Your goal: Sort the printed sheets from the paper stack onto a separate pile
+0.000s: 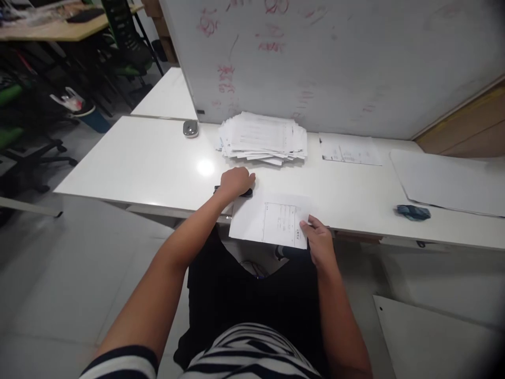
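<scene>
My left hand (235, 181) is closed and rests on top of a black stapler (248, 193), most of which it covers. The stapler lies near the front edge of the white table, at the upper left corner of a printed sheet of paper (272, 223). My right hand (319, 239) grips this paper by its right edge, thumb on top. Part of the paper sticks out past the table edge over my lap; whether it is one sheet or several, I cannot tell. Behind my left hand sits a thick, uneven stack of papers (262, 134).
A small grey-and-white device (191, 129) stands left of the stack. To the right lie another printed sheet (350, 149), large white sheets (453, 179) and a dark blue crumpled item (413, 212). A whiteboard (335, 68) with red writing rises behind the white table (165, 163).
</scene>
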Demonstrator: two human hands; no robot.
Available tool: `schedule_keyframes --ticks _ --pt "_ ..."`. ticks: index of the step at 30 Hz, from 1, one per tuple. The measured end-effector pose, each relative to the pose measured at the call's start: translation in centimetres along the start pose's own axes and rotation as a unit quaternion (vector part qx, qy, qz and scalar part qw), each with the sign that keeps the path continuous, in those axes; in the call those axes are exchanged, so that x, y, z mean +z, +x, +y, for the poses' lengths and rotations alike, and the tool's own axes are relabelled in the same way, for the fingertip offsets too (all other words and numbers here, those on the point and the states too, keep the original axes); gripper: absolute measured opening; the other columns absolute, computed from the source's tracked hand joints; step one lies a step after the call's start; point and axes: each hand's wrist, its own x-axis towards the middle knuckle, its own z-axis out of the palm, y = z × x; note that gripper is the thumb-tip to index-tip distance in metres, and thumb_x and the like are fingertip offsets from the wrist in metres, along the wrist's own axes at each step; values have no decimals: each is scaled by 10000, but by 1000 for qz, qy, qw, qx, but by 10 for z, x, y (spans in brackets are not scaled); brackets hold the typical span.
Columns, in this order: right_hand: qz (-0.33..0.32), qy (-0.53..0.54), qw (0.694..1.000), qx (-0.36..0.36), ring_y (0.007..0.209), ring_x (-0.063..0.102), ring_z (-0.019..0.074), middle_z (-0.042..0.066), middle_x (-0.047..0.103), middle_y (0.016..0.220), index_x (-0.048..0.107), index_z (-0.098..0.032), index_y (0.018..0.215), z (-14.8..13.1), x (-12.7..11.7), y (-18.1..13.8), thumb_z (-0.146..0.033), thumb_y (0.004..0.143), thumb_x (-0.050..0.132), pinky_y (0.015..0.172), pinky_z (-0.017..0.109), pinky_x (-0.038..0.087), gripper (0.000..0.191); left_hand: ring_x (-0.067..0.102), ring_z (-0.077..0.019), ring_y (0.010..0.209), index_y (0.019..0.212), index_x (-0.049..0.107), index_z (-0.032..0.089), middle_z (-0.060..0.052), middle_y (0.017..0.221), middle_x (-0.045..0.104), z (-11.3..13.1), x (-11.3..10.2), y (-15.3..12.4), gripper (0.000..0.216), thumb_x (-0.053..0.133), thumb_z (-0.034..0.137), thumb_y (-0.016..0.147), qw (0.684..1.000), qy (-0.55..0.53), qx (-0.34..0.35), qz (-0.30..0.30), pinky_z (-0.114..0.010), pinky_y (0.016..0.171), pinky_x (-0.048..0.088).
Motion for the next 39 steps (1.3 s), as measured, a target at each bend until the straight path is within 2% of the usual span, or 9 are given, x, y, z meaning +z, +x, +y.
schedule_keyframes --ticks 2,7,10,12,14,21,29,33,39 --pt "3 11 1000 -7 768 702 251 55 745 877 654 -185 1123 2 3 -1 -466 653 775 755 413 564 560 511 -180 567 509 452 191 -34 498 464 -4 -7 -4 506 439 540 874 995 -76 45 45 -307 588 380" --pt "-8 25 999 -28 815 695 244 52 745 877 674 -164 1069 -1 6 -3 -479 633 785 784 384 547 549 530 -179 697 702 538 202 -49 672 553 -23 -23 -35 506 210 490 959 918 -161 121 343 -319 682 413" --pt "7 -2 999 -33 755 689 241 53 741 819 694 -154 970 -11 -1 2 -515 616 781 701 358 544 513 560 -246 950 930 618 217 -77 930 643 -41 -27 -56 389 488 574 842 941 -35 238 238 -374 840 414" --pt "25 -22 998 -49 693 674 223 49 735 786 697 -152 927 -24 -14 5 -516 601 788 635 332 532 497 544 -278 1040 1101 596 237 -83 1088 633 -51 -24 -64 511 604 606 747 957 19 260 127 -390 866 418" --pt "58 -46 994 -79 641 651 192 37 725 759 700 -155 913 -40 -29 8 -501 602 790 584 299 511 474 545 -274 1040 1158 573 244 -78 1130 623 -57 -19 -66 547 624 591 739 965 29 246 82 -383 854 428" --pt "184 -21 959 -217 652 640 146 18 721 803 706 -188 925 -70 -67 -4 -433 669 761 607 278 523 359 532 -234 874 958 619 227 -53 920 634 -61 -1 -58 390 644 558 753 970 18 185 158 -344 724 413" --pt "204 14 960 -191 628 646 150 16 716 789 698 -177 879 -39 -70 2 -405 625 785 638 324 563 352 501 -228 863 960 604 222 -50 929 614 -63 -2 -55 379 674 526 745 973 35 192 128 -340 711 392" --pt "208 -2 956 -206 623 628 147 14 698 772 689 -178 874 -48 -69 7 -421 656 752 637 320 551 332 491 -223 862 964 600 220 -48 932 609 -61 -3 -56 375 674 519 749 974 36 184 126 -337 704 388" --pt "330 -198 862 -330 590 506 104 -9 570 673 684 -110 943 -122 -89 87 -275 747 665 601 251 443 258 495 -219 856 963 601 217 -47 921 607 -62 -4 -54 384 677 525 744 974 38 194 115 -336 703 385"
